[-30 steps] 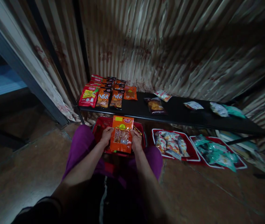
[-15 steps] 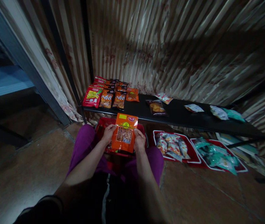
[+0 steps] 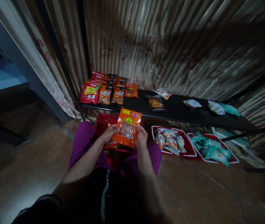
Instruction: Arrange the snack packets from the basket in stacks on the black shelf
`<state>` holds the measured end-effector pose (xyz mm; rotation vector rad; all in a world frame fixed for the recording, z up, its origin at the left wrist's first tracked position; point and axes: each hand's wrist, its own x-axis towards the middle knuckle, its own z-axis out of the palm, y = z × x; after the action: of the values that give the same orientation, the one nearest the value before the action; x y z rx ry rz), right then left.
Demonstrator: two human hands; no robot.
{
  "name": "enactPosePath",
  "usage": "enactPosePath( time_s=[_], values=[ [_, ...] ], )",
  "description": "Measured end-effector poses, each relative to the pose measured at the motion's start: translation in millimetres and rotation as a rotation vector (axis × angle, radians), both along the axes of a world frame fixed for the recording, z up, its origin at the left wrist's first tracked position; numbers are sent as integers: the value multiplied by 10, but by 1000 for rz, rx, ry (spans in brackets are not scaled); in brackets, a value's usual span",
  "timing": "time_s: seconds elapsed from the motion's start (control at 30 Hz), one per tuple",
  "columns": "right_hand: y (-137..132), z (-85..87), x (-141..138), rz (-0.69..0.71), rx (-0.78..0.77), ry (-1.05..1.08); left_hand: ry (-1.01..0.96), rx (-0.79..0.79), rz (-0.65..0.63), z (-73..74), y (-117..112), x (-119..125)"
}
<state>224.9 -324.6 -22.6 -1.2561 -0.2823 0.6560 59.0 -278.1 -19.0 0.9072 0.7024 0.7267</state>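
Observation:
I hold an orange snack packet with a clear window in both hands, above a red basket between my knees. My left hand grips its left edge and my right hand grips its right edge, fingers closed on it. The packet is tilted a little to the right. Just beyond it runs a low black shelf.
Rows of red and orange snack packets fill the shelf's left end; single packets lie along it. Two red trays of packets sit on the tiled floor under the shelf. A corrugated wall stands behind, a door frame at left.
The orange packet has risen in my hands toward the shelf and tilted slightly to the right. Both hands kept hold of its edges.

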Motion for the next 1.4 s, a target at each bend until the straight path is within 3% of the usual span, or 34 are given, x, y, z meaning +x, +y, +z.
enactPosePath(
  time_s=[0.13, 0.3, 0.6, 0.87, 1.07, 1.27, 1.4],
  values=[
    [-19, -25, 35, 14, 9, 4, -34, -33, -19, -32, -3, 4],
    [-51, 22, 11, 105, 34, 55, -50, -72, 32, -84, 7, 21],
    [-84, -7, -37, 276, 54, 104, -99, -68, 170, -50, 23, 60],
    [-62, -129, 22, 180, -6, 32, -107, -61, 151, -6, -14, 86],
    [-58, -171, -6, 137, 8, -253, -122, -6, 147, 0, -34, 97],
    [-67, -129, 14, 24, -225, -872, -89, 80, 121, -20, -56, 143],
    [-75, -55, -79, 82, -258, -949, -34, 183, 109, 24, -116, 235]
  ],
)
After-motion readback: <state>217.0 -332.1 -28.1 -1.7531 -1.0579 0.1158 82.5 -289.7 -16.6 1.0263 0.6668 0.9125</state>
